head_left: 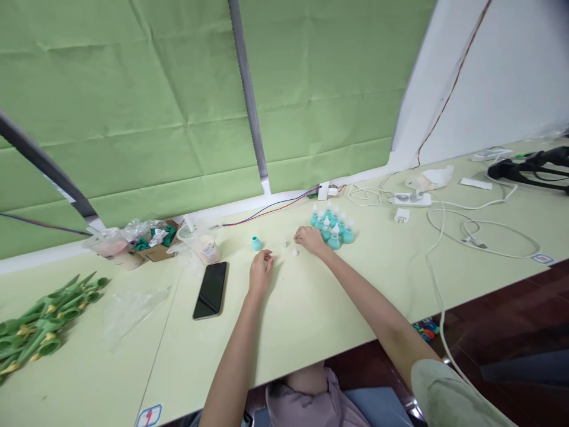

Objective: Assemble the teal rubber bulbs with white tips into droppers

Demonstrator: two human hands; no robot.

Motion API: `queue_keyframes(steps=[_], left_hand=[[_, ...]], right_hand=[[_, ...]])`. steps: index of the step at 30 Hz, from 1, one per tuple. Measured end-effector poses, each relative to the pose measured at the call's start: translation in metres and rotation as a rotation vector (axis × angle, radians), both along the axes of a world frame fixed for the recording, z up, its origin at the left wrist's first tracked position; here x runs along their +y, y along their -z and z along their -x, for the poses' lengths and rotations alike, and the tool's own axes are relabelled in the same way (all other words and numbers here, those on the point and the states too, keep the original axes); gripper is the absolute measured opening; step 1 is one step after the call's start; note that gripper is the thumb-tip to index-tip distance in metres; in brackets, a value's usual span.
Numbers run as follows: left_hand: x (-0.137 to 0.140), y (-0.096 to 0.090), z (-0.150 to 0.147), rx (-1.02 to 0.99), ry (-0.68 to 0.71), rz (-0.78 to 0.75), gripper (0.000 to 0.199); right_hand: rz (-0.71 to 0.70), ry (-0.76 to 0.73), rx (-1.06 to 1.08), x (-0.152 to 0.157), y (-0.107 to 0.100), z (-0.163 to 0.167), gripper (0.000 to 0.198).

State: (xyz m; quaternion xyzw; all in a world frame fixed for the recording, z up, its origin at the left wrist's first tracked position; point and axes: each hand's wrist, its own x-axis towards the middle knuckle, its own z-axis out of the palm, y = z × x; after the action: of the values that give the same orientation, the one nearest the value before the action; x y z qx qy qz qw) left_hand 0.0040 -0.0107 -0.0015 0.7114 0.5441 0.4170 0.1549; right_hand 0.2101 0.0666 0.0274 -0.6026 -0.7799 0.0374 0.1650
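My left hand [261, 274] rests low over the table with its fingers loosely curved and apart, nothing visible in it. Just beyond its fingertips stands a small teal bottle [256, 244] without a tip. My right hand [310, 240] is at the table farther right, fingers bent down and drawn together; whatever lies between them is too small to make out. Close to those fingertips are a small white piece [285, 244] and another white tip [295, 252]. Beside my right hand, several teal bottles with white pointed tips [334, 237] stand upright in a tight group.
A black phone [210, 290] lies left of my left arm. Behind it are a plastic cup [207, 249] and a cardboard box [159, 252] of wrappings. Green artificial stems [48, 320] lie far left. On the right, white cables surround a power strip [411, 200].
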Motion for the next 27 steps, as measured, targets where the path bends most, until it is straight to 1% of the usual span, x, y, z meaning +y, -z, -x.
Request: queue_keyframes(steps=[2, 4, 7, 9, 11, 13, 14, 16, 17, 19, 20, 21, 22, 24, 26, 27], left_hand=[[0.0, 0.001, 0.0, 0.003, 0.004, -0.009, 0.021], [0.001, 0.002, -0.001, 0.009, 0.015, -0.015, 0.021], [0.001, 0.004, -0.001, 0.025, 0.029, -0.013, 0.021], [0.001, 0.004, -0.001, 0.036, 0.037, -0.01, 0.021], [0.001, 0.004, -0.001, 0.045, 0.045, -0.01, 0.021], [0.001, 0.004, -0.001, 0.045, 0.051, -0.008, 0.021], [0.001, 0.004, -0.001, 0.034, 0.054, -0.002, 0.02], [0.001, 0.003, -0.003, -0.035, 0.073, 0.021, 0.022], [0.001, 0.002, -0.004, -0.088, 0.09, 0.03, 0.028], [-0.001, -0.001, -0.008, -0.183, 0.13, 0.034, 0.048], [-0.003, -0.003, -0.01, -0.208, 0.141, 0.023, 0.054], [-0.005, -0.004, -0.012, -0.213, 0.14, -0.002, 0.056], [-0.008, -0.006, -0.013, -0.204, 0.129, -0.037, 0.051], [-0.013, -0.009, -0.016, -0.172, 0.101, -0.12, 0.035], [-0.017, -0.011, -0.018, -0.149, 0.087, -0.191, 0.023], [-0.018, -0.011, -0.019, -0.142, 0.085, -0.214, 0.021]], right_hand=[[-0.028, 0.01, 0.05, -0.008, -0.001, -0.001, 0.017], [-0.038, -0.03, 0.155, -0.02, -0.002, -0.005, 0.019], [0.009, -0.239, 0.304, -0.034, -0.002, -0.014, 0.017], [0.033, -0.338, 0.322, -0.039, -0.002, -0.018, 0.013], [0.058, -0.359, 0.312, -0.039, -0.001, -0.018, 0.011], [0.102, -0.354, 0.352, -0.037, 0.0, -0.014, 0.013], [0.127, -0.344, 0.414, -0.037, 0.001, -0.01, 0.014], [0.176, -0.313, 0.646, -0.038, 0.002, -0.001, 0.017], [0.211, -0.309, 0.803, -0.041, 0.002, 0.004, 0.021], [0.308, -0.337, 1.133, -0.048, 0.002, 0.014, 0.029], [0.367, -0.361, 1.269, -0.052, 0.002, 0.019, 0.033], [0.431, -0.387, 1.372, -0.056, 0.003, 0.023, 0.035], [0.497, -0.408, 1.445, -0.06, 0.003, 0.027, 0.037], [0.613, -0.418, 1.522, -0.065, 0.006, 0.032, 0.038], [0.694, -0.41, 1.549, -0.067, 0.011, 0.035, 0.037], [0.712, -0.402, 1.553, -0.067, 0.012, 0.035, 0.036]])
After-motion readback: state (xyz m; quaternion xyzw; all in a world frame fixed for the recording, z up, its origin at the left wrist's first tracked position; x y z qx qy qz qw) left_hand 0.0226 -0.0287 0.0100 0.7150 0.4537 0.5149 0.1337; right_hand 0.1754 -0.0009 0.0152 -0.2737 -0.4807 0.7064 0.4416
